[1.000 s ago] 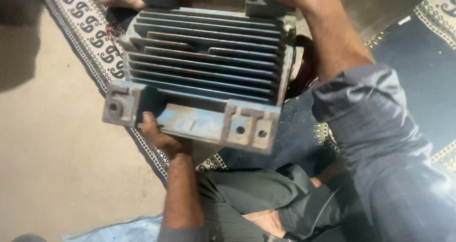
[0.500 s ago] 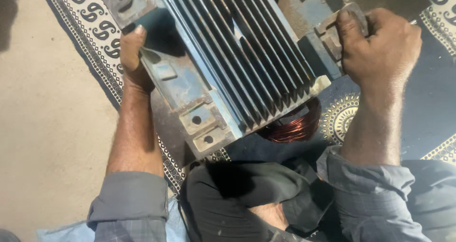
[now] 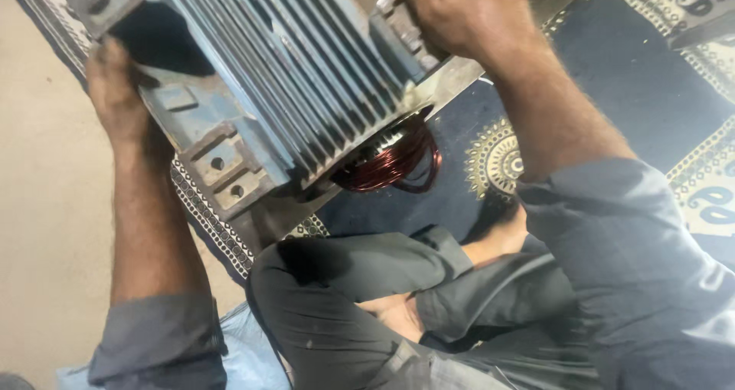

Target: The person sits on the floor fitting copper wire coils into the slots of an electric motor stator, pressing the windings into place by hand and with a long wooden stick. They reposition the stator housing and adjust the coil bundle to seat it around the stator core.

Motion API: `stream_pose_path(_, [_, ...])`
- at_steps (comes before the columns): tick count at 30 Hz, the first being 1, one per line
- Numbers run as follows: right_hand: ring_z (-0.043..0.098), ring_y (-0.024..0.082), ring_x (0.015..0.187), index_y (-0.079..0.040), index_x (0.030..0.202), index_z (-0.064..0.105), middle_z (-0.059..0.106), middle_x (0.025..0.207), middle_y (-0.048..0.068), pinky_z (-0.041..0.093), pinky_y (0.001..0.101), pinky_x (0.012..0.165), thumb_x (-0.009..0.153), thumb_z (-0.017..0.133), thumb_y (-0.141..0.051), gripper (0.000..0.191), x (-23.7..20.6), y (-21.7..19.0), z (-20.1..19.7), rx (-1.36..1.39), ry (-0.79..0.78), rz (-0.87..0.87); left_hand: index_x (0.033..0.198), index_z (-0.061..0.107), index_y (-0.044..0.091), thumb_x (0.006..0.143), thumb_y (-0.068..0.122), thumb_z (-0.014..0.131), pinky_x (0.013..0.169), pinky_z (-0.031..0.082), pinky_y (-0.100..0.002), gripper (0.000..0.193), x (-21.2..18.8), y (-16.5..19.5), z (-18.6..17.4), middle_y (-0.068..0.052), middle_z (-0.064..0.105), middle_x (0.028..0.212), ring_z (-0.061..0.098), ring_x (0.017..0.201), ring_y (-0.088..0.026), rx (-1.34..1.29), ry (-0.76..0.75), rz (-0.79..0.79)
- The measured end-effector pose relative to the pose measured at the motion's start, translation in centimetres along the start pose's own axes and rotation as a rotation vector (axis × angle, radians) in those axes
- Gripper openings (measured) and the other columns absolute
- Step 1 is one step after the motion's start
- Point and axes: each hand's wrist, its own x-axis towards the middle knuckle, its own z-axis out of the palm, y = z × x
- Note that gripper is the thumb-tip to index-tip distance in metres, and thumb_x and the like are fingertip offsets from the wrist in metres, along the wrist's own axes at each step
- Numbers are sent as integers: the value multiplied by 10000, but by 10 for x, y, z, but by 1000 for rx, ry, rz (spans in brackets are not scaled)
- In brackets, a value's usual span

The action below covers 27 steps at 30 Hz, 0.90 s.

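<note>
A large grey-blue finned motor housing [image 3: 291, 68] fills the upper middle of the view, tilted, with bolt-holed mounting feet [image 3: 222, 172] at its lower left. Reddish copper windings [image 3: 394, 160] show under its lower end. My left hand [image 3: 115, 91] grips the housing's left side near a foot. My right hand [image 3: 459, 11] holds its upper right edge. My folded legs in dark trousers [image 3: 360, 283] lie beneath it.
A dark blue patterned mat [image 3: 612, 76] with a pale border lies under the housing and to the right. Bare beige floor [image 3: 46, 229] spreads on the left. A light blue cloth [image 3: 253, 352] sits near my left knee.
The housing has swung from lying level to a steep tilt and sits closer and higher in view. My left hand moved up its left side; my right hand stays on the upper right edge.
</note>
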Motion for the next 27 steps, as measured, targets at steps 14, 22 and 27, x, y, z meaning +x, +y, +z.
stream_pose_path(14, [677,418,891,-45,1144,706,720,955,221,513,528,738,1114,566,-381,366,17,6,47,442,92,193,1419,502,-101,959,133,681,821,561,-326,546,-135,56,123,-196,659,1174,649,959,-225,220,630,-43])
stream_pose_path(22, [702,329,783,-95,1079,727,747,929,134,520,523,588,964,577,-178,206,19,23,71,176,-69,130,1185,693,-105,947,211,705,925,554,-332,396,-128,56,113,-160,755,1103,712,1009,-229,575,554,157])
stream_pose_path(27, [691,325,759,-82,1055,750,733,900,143,521,451,597,932,607,-93,189,1,33,85,-87,126,-113,1187,691,-89,926,245,719,898,567,-331,425,-109,54,90,-156,753,1103,713,997,-227,526,471,114])
